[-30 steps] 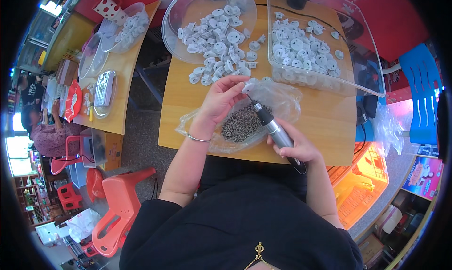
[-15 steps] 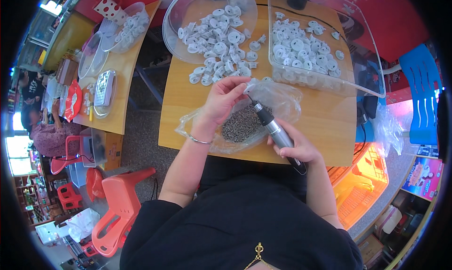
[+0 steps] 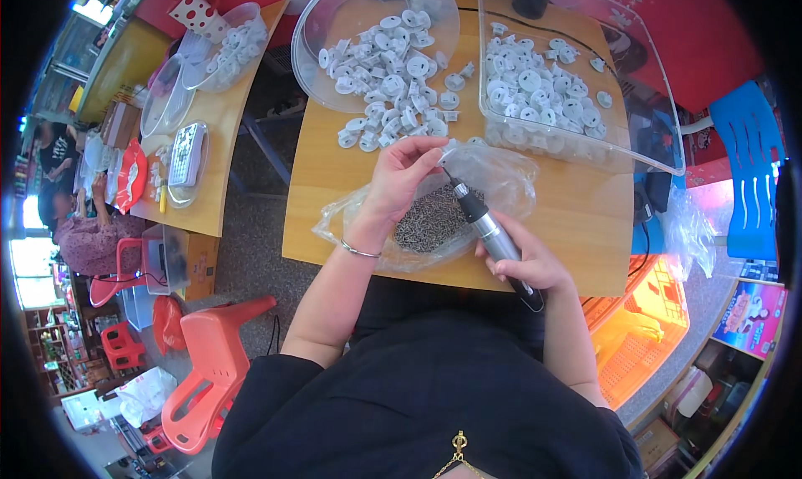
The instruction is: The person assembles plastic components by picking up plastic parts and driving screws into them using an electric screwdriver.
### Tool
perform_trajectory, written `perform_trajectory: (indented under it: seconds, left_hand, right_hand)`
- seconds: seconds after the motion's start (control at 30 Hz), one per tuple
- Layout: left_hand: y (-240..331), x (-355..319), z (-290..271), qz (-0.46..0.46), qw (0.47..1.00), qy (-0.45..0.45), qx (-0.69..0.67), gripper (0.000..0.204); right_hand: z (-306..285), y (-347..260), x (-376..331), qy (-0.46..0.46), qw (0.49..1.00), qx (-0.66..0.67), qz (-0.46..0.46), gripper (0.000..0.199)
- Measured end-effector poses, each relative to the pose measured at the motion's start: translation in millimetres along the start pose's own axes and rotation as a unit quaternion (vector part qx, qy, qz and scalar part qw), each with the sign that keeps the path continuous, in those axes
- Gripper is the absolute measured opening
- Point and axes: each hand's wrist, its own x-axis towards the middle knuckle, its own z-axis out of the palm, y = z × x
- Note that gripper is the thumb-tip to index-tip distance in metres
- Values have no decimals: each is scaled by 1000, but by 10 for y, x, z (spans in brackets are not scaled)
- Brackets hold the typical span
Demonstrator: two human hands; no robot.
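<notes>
My right hand (image 3: pixel 528 258) is wrapped round a silver and black electric screwdriver (image 3: pixel 499 238), its bit pointing up and left. My left hand (image 3: pixel 407 177) pinches a small white plastic part (image 3: pixel 449 151), mostly hidden by the fingers, and the screwdriver's tip meets it or comes very close. Below both hands, a clear plastic bag (image 3: pixel 511 174) lies spread on the table with a heap of small dark screws (image 3: pixel 430 218) in it. Beyond them, many round white plastic parts (image 3: pixel 393 86) spill from a clear round tub (image 3: pixel 302 57) onto the wood.
A clear rectangular bin (image 3: pixel 576 141) of similar white parts stands at the back right of the wooden table (image 3: pixel 576 220). An orange crate (image 3: pixel 639 345) is at my right. Red plastic chair (image 3: pixel 209 370) and side table (image 3: pixel 209 178) are leftward. Another person (image 3: pixel 100 243) sits far left.
Almost nothing differs. The whole view has shifted very slightly, and both hands keep the same hold.
</notes>
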Motion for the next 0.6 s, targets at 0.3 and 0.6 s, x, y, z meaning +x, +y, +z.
perform_trajectory:
  seconds: [0.3,0.6]
  left_hand:
    - [7,-6,-15,-8,1000,-6,14,19]
    - [13,-29,-2,-1,999,-7,48,19]
  right_hand:
    - [9,-2,11,4,1000,-15,-7,88]
    - [-6,-27,-15,-3,1000,-15,21,83]
